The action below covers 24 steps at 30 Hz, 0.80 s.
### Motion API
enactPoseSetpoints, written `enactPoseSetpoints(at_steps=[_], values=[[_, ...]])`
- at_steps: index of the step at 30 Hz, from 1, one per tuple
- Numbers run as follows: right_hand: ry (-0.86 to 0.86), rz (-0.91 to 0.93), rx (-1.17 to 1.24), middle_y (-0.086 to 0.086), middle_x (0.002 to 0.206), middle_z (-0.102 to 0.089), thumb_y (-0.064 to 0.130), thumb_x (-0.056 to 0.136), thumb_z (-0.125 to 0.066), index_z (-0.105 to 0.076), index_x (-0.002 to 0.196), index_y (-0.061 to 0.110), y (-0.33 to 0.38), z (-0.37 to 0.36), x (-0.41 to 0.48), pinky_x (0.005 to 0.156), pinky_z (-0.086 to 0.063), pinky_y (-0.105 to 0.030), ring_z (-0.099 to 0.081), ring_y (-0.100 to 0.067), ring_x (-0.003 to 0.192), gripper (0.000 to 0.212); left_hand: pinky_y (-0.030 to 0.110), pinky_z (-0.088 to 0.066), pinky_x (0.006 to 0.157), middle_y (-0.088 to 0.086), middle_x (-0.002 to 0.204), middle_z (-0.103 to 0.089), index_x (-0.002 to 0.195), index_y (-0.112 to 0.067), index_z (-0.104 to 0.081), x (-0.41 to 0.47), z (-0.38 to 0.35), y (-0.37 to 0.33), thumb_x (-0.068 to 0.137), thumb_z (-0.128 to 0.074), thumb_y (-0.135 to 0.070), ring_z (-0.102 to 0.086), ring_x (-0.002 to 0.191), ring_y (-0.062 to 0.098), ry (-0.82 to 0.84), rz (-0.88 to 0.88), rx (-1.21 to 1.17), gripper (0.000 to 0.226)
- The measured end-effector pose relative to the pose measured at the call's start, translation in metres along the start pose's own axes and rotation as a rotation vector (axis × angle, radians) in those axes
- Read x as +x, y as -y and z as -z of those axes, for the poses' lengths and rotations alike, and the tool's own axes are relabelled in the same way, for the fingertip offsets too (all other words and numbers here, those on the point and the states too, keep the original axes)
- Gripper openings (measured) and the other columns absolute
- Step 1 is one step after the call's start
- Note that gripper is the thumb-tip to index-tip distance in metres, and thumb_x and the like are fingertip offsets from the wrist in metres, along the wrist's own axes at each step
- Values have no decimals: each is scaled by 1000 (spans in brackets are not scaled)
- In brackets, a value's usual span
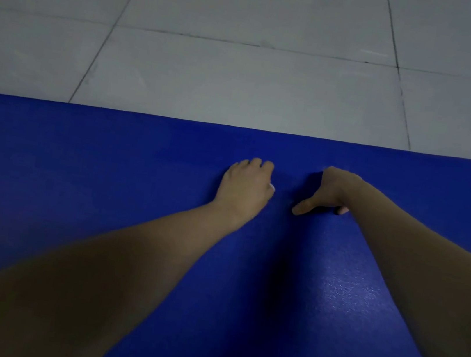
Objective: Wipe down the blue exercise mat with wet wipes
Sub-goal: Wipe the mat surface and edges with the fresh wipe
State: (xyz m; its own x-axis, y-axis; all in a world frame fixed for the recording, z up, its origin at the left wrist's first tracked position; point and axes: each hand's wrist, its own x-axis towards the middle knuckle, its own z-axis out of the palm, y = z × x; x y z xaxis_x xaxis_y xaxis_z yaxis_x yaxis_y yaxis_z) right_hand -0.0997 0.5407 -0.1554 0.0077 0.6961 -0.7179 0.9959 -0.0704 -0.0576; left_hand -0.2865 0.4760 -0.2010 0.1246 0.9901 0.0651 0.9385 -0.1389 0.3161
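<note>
The blue exercise mat [104, 189] lies flat on the floor and fills the lower half of the view. Both bare forearms reach out over it. My left hand [245, 186] rests knuckles-up on the mat near its far edge, with the fingers curled. A small white bit of a wet wipe [272, 187] peeks out at its thumb side. My right hand [332, 189] is arched on the mat just to the right, about a hand's width away. Its thumb lies straight on the surface, and its fingers are hidden under the palm.
Pale grey floor tiles [242, 81] with dark grout lines lie beyond the mat's far edge [146, 114]. A glossy patch shines on the mat [343, 289] between my forearms.
</note>
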Motion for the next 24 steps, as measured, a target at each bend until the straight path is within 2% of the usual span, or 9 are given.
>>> enactPoseSetpoints(at_steps=[4,9,13,17,20,24], values=[[-4,-7,-5,-9,89,-65,72,42,-89,-48,91,14,-1,-1,0,83,-60,-43,-71,-27,76,87,35,-36,64,4,82,-55,83,-14,-45,-23,19,58,93,-51,-19,-51,73,24,-9,107,4,13],[-7,-5,-16,-9,78,-68,74,43,-88,-54,88,10,-2,-3,1,75,-59,-36,-69,-25,70,85,34,-31,53,6,74,-53,77,-11,-44,-49,45,134,92,-52,-17,-51,65,26,-81,366,44,19],[-14,0,-12,-8,75,-67,74,43,-87,-53,86,12,-2,-3,1,73,-57,-34,-68,-24,67,82,36,-38,56,10,80,-56,79,-10,-44,-46,39,127,94,-52,-17,-56,73,30,-136,478,-5,19],[-14,-3,-15,-8,79,-68,74,42,-88,-53,88,13,-2,-3,1,76,-59,-36,-70,-24,70,84,36,-39,62,10,90,-60,84,-13,-45,-35,27,80,98,-56,-22,-58,82,29,-88,418,-88,20],[-9,-4,-8,-9,79,-69,73,42,-88,-55,89,10,-2,-3,1,77,-60,-37,-70,-25,69,84,38,-40,67,12,97,-64,91,-10,-53,-27,12,30,98,-58,-24,-59,88,31,-40,312,-122,17],[-29,-8,-21,-8,65,-66,71,50,-86,-57,82,9,-2,-3,-1,66,-54,-31,-65,-22,60,76,35,-43,78,8,101,-63,103,-10,-57,-34,-6,-30,101,-56,-28,-57,91,25,57,104,-116,18]])
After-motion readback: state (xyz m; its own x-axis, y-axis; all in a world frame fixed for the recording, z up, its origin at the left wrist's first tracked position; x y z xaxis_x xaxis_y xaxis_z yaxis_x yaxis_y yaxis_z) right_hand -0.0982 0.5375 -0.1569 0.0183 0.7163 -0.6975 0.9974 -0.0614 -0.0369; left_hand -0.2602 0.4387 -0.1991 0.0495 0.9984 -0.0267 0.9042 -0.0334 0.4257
